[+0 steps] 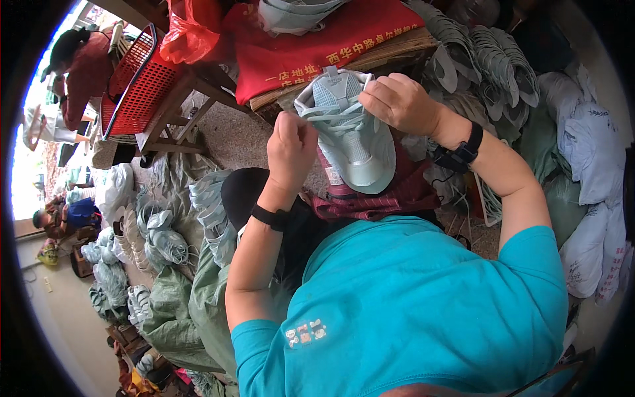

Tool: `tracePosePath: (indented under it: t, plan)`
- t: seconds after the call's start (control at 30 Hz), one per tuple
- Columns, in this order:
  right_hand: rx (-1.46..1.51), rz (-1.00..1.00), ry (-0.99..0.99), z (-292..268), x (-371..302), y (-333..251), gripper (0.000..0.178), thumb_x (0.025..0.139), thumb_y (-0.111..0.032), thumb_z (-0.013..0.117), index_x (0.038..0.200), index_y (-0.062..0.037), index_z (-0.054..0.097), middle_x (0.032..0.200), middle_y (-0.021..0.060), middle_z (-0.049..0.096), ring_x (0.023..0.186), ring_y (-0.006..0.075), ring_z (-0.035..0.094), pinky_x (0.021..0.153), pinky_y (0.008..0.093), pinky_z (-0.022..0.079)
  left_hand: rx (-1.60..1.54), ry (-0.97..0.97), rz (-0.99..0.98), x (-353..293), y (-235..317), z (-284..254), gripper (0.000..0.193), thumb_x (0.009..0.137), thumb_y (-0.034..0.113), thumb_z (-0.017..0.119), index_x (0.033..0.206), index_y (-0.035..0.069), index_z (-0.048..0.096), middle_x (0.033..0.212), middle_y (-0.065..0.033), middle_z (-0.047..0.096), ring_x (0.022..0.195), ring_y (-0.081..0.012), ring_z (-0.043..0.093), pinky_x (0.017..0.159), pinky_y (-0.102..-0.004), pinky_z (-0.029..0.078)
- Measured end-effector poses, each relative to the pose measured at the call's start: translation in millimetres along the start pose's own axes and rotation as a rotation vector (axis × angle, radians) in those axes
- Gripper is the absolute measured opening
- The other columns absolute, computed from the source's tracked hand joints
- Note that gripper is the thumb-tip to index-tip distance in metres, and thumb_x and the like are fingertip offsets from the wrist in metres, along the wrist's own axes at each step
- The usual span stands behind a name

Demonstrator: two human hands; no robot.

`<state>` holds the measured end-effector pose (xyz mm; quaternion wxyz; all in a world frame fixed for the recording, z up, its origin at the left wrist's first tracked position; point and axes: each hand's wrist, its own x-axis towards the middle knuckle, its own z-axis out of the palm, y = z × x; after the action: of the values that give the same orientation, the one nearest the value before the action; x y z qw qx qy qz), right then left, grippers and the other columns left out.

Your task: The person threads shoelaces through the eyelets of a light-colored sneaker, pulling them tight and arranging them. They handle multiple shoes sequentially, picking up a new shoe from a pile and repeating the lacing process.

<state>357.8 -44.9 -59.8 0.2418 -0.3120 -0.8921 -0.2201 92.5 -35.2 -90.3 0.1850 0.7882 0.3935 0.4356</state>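
Observation:
A pale mint shoe upper (358, 152) rests on my lap over a dark red cloth (370, 206), its toe towards me and its tongue standing up at the far end. Pale shoelace (334, 118) crosses the tongue in loose strands. My left hand (292, 149) is closed beside the upper's left edge, where the lace runs to its fingers. On the other side, my right hand (401, 104) pinches the lace by the collar's right edge. The fingertips hide the exact grip of both hands.
Ahead is a wooden bench with a red cloth (254, 56) and more uppers (294, 14). A red basket (135, 83) stands left. Stacked uppers (506, 66) and white sacks (592, 152) lie right; green sacks (172, 314) lie left. Other people (86, 73) are in the background.

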Motion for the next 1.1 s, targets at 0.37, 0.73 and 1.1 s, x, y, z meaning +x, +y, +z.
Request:
tracePosePath:
  t: [0.37, 0.73, 1.1]
  plan:
    - [0.380, 0.359, 0.021, -12, -13, 13, 0.026, 0.082, -0.005, 0.066, 0.107, -0.0052, 0.061, 0.103, 0.0082, 0.055, 0.081, 0.0265, 0.063, 0.070, 0.0355, 0.053, -0.228, 0.106, -0.332, -22, -21, 1, 0.022, 0.084, 0.001, 0.071, 0.099, 0.003, 0.056, 0.083, -0.0075, 0.056, 0.064, -0.0159, 0.055, 0.059, -0.0314, 0.047]
    - [0.770, 0.695, -0.224, -13, 41, 1, 0.011, 0.087, -0.010, 0.066, 0.093, -0.0025, 0.060, 0.082, 0.0058, 0.057, 0.074, 0.0169, 0.058, 0.069, 0.0333, 0.050, -0.579, -0.024, -0.498, 11, -3, -9, 0.020, 0.088, -0.002, 0.068, 0.103, 0.003, 0.056, 0.089, 0.0010, 0.055, 0.070, -0.0060, 0.049, 0.062, -0.0211, 0.044]
    - [1.256, 0.990, -0.415, -38, 0, 41, 0.009, 0.092, -0.005, 0.061, 0.099, -0.0031, 0.066, 0.085, -0.0053, 0.061, 0.081, 0.0033, 0.054, 0.072, 0.0191, 0.043, -0.515, 0.103, -0.334, 8, -41, -51, 0.013, 0.091, -0.002, 0.064, 0.102, 0.002, 0.058, 0.081, 0.0037, 0.054, 0.069, -0.0009, 0.045, 0.059, -0.0175, 0.037]
